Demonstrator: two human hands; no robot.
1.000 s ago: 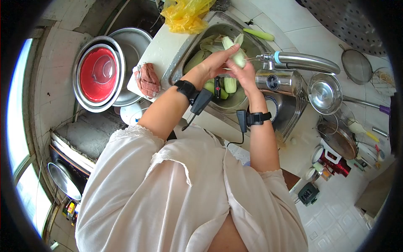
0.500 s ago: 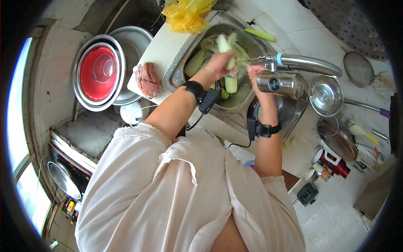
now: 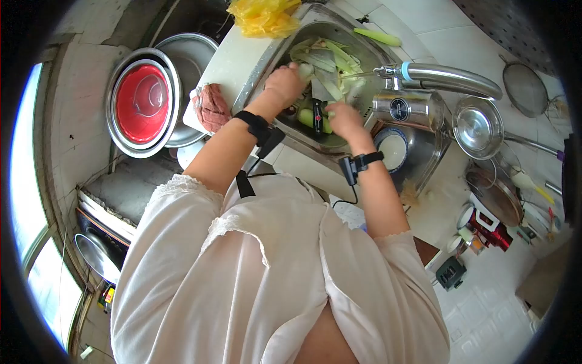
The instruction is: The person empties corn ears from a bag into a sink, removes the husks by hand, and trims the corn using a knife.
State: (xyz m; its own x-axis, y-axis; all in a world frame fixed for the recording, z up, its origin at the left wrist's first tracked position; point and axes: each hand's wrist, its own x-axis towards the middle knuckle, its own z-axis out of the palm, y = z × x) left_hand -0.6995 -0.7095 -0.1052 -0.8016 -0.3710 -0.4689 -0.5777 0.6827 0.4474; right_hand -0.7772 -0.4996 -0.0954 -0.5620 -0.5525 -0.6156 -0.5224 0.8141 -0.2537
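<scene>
My left hand [image 3: 286, 84] is closed around a pale green vegetable [image 3: 305, 71] over the sink [image 3: 251, 100]; its palm hides most of the piece. My right hand [image 3: 345, 120] is lower and to the right, with curled fingers; what they hold, if anything, I cannot make out. A pale strip [image 3: 330, 88] runs down towards its fingers. Beside it is a black handle [image 3: 317, 116] with a red mark, joined to a flat grey blade. Under the handle lies a green vegetable [image 3: 308, 117]. Loose pale green leaves or peelings [image 3: 345, 59] fill the far part of the basin.
A faucet [image 3: 448, 79] reaches over the sink from the right, with a thin stream of water. A yellow plastic bag [image 3: 264, 18], a folded pinkish cloth [image 3: 210, 108] and a green vegetable [image 3: 377, 37] lie around the rim. A bowl [image 3: 393, 150] stands in the right basin.
My left hand has moved left and slightly down with the pale vegetable. My right hand has come from beside the faucet down and left, next to the black handle.
</scene>
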